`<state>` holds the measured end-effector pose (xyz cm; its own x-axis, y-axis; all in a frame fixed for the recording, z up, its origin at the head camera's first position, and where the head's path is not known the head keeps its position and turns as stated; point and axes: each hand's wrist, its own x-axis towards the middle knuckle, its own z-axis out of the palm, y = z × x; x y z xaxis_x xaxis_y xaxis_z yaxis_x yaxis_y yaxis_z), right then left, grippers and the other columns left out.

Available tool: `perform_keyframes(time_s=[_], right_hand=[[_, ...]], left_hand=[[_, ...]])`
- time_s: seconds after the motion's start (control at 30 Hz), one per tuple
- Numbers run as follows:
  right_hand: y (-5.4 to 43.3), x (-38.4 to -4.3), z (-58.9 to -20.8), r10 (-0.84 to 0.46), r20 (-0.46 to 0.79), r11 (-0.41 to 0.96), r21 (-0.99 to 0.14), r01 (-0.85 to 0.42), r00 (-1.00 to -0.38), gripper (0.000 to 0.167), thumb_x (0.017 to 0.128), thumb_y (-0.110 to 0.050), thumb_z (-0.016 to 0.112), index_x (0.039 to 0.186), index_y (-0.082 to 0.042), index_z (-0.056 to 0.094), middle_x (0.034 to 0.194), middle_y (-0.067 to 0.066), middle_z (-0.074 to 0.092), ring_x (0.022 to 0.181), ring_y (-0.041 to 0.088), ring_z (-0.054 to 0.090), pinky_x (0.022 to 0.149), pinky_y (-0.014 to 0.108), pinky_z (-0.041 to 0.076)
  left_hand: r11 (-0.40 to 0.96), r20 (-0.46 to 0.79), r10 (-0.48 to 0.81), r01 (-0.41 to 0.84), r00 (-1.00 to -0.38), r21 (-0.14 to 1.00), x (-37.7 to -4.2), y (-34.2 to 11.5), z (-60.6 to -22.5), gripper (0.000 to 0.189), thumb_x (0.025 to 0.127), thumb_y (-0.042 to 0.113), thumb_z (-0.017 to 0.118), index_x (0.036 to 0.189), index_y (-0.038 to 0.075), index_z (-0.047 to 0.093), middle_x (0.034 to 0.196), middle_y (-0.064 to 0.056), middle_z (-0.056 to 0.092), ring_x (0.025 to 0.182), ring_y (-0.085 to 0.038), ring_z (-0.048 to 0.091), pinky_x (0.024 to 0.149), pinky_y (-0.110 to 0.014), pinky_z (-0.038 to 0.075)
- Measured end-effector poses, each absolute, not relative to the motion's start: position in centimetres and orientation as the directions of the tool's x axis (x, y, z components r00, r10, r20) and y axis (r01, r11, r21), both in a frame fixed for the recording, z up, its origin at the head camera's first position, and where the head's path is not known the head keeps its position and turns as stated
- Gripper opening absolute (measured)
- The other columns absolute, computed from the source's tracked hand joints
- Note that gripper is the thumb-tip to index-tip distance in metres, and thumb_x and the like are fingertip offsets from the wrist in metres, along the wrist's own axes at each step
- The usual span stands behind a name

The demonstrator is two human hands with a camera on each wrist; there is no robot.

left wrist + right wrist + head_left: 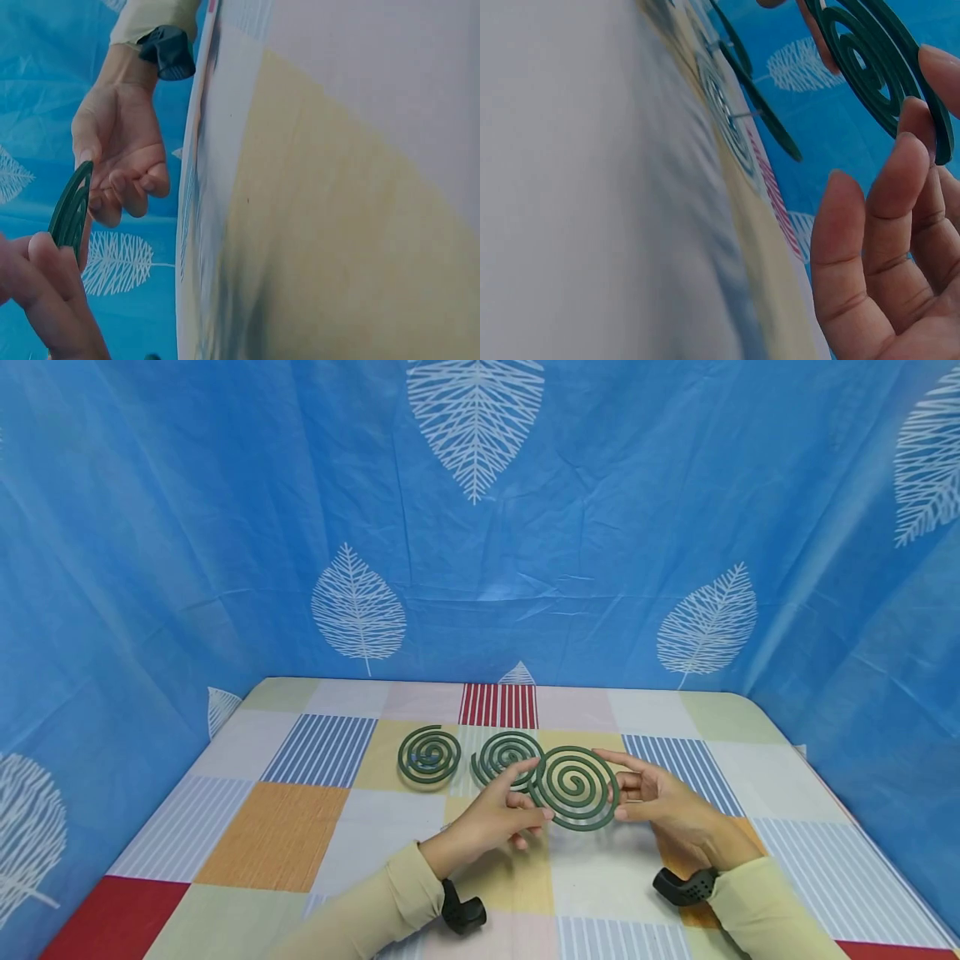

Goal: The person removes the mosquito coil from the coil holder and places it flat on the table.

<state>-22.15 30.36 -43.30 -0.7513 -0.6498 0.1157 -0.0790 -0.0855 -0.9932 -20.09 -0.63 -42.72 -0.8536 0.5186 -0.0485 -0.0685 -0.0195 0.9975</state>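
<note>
Coil [576,787], raised just right of the middle coil [510,757], is probably light, stiff and brittle; we pinch opposite edges with left hand [495,814] and right hand [667,802], the safest hold.

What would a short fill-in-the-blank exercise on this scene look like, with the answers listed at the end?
1. Besides the green coil that the left hand and the right hand pinch, the head view shows ____ other coils.
2. Of all these coils, the held one is farthest to the ____ in the head view.
3. The white prints on the blue curtain are shaped like ____.
4. The wrist devices are ____ in colour.

Missing words: two; right; leaves; black.
</note>
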Motion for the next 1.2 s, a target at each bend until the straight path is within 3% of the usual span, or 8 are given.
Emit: perform_keyframes(time_s=[0.3, 0.5, 0.9, 1.2], right_hand=[[32.4, -22.5, -43.4, -0.616, 0.134, -0.063, -0.991, -0.121, -0.777, 0.070, 0.101, 0.012, 0.063, 0.158, -0.027, 0.053, 0.115, 0.002, 0.072, 0.105, 0.014, 0.071, 0.091, 0.031, 0.061], [33.4, -22.6, -43.5, -0.586, 0.120, -0.052, -0.993, -0.110, -0.801, 0.068, 0.102, 0.013, 0.061, 0.153, -0.032, 0.058, 0.119, 0.001, 0.073, 0.108, 0.012, 0.071, 0.089, 0.028, 0.061], [34.8, -22.6, -43.8, -0.463, 0.082, 0.013, -0.995, -0.099, -0.882, 0.061, 0.105, 0.010, 0.060, 0.146, -0.034, 0.063, 0.122, 0.000, 0.074, 0.104, 0.015, 0.074, 0.087, 0.034, 0.063], [35.4, -22.8, -43.8, -0.442, 0.106, 0.017, -0.992, -0.126, -0.891, 0.062, 0.106, 0.010, 0.058, 0.147, -0.037, 0.062, 0.120, 0.001, 0.075, 0.106, 0.014, 0.074, 0.089, 0.031, 0.063]], left_hand=[[-0.059, -0.064, 0.475, -0.104, -0.878, 0.993, -20.1, 1.7, -43.0, 0.086, 0.097, 0.001, 0.076, 0.170, 0.013, 0.032, 0.084, -0.004, 0.066, 0.067, -0.012, 0.065, 0.053, -0.020, 0.051], [-0.089, -0.046, 0.458, -0.097, -0.888, 0.991, -20.5, 3.3, -43.5, 0.087, 0.096, -0.002, 0.075, 0.170, 0.012, 0.031, 0.086, -0.005, 0.066, 0.065, -0.010, 0.066, 0.052, -0.019, 0.051], [-0.088, -0.054, 0.408, -0.098, -0.911, 0.991, -21.2, 5.9, -43.4, 0.085, 0.099, -0.005, 0.071, 0.171, 0.012, 0.029, 0.086, -0.005, 0.067, 0.064, -0.008, 0.064, 0.052, -0.018, 0.051], [-0.152, -0.082, 0.359, -0.145, -0.930, 0.978, -21.6, 7.7, -43.3, 0.084, 0.097, -0.010, 0.070, 0.169, 0.011, 0.032, 0.080, -0.003, 0.061, 0.061, -0.007, 0.063, 0.051, -0.018, 0.051]])
